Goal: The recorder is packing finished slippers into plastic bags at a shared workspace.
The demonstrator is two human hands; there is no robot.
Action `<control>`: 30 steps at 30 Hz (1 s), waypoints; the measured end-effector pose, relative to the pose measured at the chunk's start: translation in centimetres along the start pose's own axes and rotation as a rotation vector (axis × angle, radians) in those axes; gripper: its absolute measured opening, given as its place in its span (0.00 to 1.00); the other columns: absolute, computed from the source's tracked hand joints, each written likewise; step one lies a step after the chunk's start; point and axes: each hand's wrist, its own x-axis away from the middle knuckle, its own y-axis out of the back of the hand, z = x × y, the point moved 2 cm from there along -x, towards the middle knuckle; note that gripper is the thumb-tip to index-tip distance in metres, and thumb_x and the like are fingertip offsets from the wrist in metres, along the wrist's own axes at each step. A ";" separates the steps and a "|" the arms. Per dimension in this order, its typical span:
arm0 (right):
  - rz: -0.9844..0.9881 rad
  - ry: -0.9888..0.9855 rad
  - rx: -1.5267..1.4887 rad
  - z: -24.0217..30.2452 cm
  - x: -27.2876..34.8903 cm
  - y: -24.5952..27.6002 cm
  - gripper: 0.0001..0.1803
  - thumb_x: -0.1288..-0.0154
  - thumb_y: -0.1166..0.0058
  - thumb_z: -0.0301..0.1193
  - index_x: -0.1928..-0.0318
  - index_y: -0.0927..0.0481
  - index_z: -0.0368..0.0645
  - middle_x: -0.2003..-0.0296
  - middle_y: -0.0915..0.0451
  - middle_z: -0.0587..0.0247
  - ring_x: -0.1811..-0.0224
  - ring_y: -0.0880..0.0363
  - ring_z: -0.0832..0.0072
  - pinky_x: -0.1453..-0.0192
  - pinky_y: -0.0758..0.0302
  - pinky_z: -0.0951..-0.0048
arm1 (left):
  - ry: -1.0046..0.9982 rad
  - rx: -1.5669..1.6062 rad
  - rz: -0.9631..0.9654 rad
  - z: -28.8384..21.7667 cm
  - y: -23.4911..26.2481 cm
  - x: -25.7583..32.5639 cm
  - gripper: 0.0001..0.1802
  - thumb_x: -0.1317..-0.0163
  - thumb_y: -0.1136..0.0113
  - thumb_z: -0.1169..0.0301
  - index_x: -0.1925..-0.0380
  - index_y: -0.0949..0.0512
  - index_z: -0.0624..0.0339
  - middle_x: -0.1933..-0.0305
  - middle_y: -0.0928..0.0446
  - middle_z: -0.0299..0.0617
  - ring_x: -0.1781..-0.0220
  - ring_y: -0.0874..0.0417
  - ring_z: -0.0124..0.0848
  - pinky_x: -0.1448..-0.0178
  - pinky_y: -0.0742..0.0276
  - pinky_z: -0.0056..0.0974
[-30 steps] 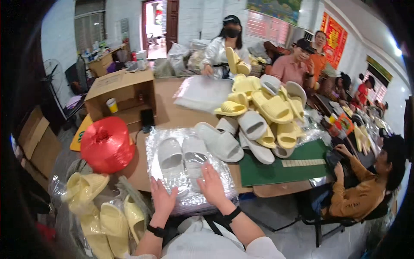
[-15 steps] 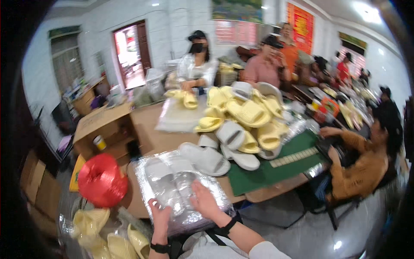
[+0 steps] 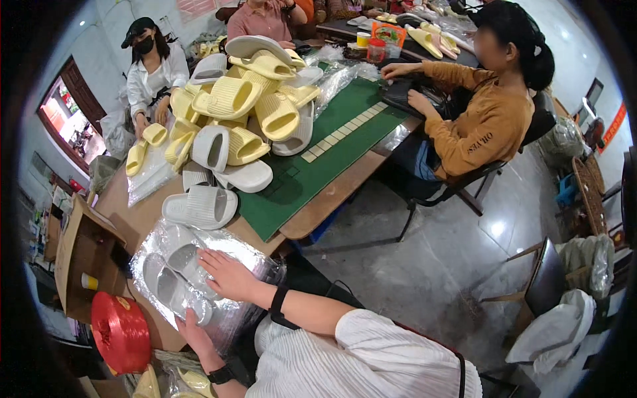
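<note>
A clear plastic bag holding a pair of white slide sandals lies on the wooden table's near edge. My right hand rests flat on top of the bag, fingers spread over the sandals. At the bag's near edge my left hand presses against it, partly hidden behind the plastic. Both wrists wear black bands. Loose white sandals lie just beyond the bag.
A heap of yellow and white sandals covers the table and a green mat. A red twine spool and an open cardboard box stand at left. People sit around the table; chairs stand at right.
The view has swung right and tilted, so the table now slants. My hands stay on the bagged sandals, the left hand now lower at the bag's near edge.
</note>
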 end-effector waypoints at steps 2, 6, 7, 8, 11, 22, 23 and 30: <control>-0.009 -0.014 0.006 -0.7 0.2 -0.3 0.32 0.34 0.51 0.36 0.33 0.36 0.32 0.27 0.43 0.47 0.25 0.45 0.55 0.22 0.46 0.57 | -0.101 -0.105 -0.015 0.1 -0.5 -0.1 0.38 0.32 0.42 0.64 0.30 0.45 0.73 0.35 0.33 0.54 0.40 0.27 0.41 0.37 0.29 0.42; -0.011 -0.047 -0.008 -1.0 1.2 -1.1 0.32 0.34 0.50 0.36 0.33 0.35 0.33 0.27 0.43 0.48 0.24 0.45 0.56 0.23 0.43 0.57 | -0.076 -0.151 -0.036 -0.1 -0.9 1.0 0.38 0.32 0.42 0.62 0.30 0.45 0.73 0.37 0.32 0.54 0.41 0.26 0.41 0.39 0.28 0.43; -0.020 -0.055 -0.051 -1.0 1.3 -1.2 0.33 0.34 0.50 0.36 0.33 0.36 0.32 0.27 0.44 0.48 0.24 0.45 0.56 0.23 0.43 0.58 | -0.056 -0.114 -0.013 -0.2 -1.1 1.2 0.37 0.32 0.43 0.62 0.30 0.44 0.72 0.37 0.32 0.54 0.41 0.26 0.41 0.39 0.28 0.42; -0.029 -0.057 -0.102 -0.4 1.1 -1.3 0.33 0.35 0.49 0.36 0.33 0.36 0.32 0.26 0.44 0.49 0.24 0.46 0.56 0.23 0.42 0.58 | -0.041 -0.081 0.001 -0.6 -0.4 1.2 0.36 0.31 0.44 0.63 0.30 0.44 0.72 0.37 0.32 0.54 0.40 0.26 0.40 0.39 0.28 0.42; -0.037 -0.051 -0.097 -0.4 0.6 -1.3 0.34 0.35 0.49 0.37 0.32 0.36 0.32 0.26 0.44 0.49 0.24 0.47 0.57 0.24 0.40 0.59 | -0.138 -0.238 0.059 1.3 2.3 -1.0 0.35 0.31 0.45 0.64 0.31 0.43 0.71 0.36 0.32 0.54 0.40 0.27 0.41 0.36 0.30 0.43; 0.083 -0.013 0.023 -0.7 0.6 -0.3 0.34 0.30 0.54 0.40 0.31 0.40 0.31 0.27 0.44 0.46 0.24 0.46 0.53 0.23 0.44 0.57 | -0.062 0.095 0.189 -1.0 -1.5 1.2 0.37 0.36 0.40 0.71 0.30 0.44 0.67 0.34 0.32 0.52 0.36 0.28 0.41 0.34 0.31 0.46; 0.052 -0.003 0.000 -0.4 0.7 0.0 0.32 0.31 0.53 0.37 0.32 0.38 0.30 0.27 0.44 0.45 0.25 0.46 0.53 0.23 0.44 0.58 | 0.064 -0.093 -0.040 -1.6 -1.6 2.2 0.34 0.34 0.44 0.68 0.31 0.41 0.74 0.32 0.35 0.58 0.35 0.31 0.49 0.31 0.36 0.52; 0.126 0.001 0.030 -0.3 0.4 0.7 0.33 0.28 0.56 0.36 0.28 0.44 0.32 0.25 0.48 0.47 0.23 0.48 0.54 0.21 0.49 0.57 | 0.015 -0.031 0.031 -2.3 -1.8 2.7 0.38 0.35 0.41 0.70 0.30 0.45 0.77 0.31 0.37 0.58 0.36 0.33 0.46 0.32 0.36 0.46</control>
